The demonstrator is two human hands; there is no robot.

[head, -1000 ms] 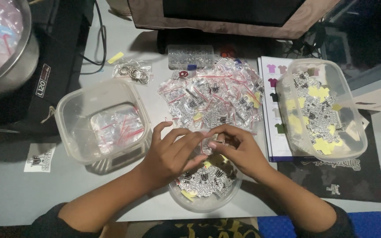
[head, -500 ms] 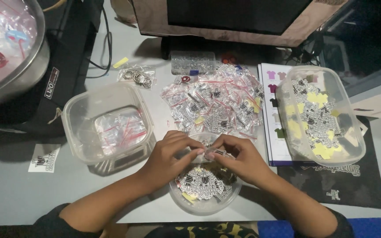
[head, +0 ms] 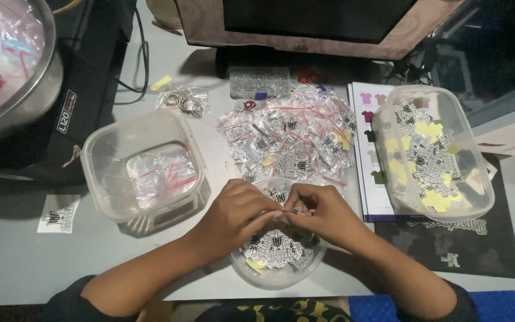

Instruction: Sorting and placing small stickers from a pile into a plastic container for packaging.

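Above a round clear bowl (head: 251,271) of black-and-white stickers at the table's near edge, the left hand (head: 233,211) and right hand (head: 323,213) meet fingertip to fingertip, pinched together on one small sticker (head: 295,210) that is mostly hidden, so its long axis and facing cannot be told. To the left sits a square translucent plastic tub (head: 99,179) holding clear zip bags; beyond the hands lies a crinkly heap of filled bags (head: 293,140). At right, another tub (head: 478,191) holds black, white and yellow stickers.
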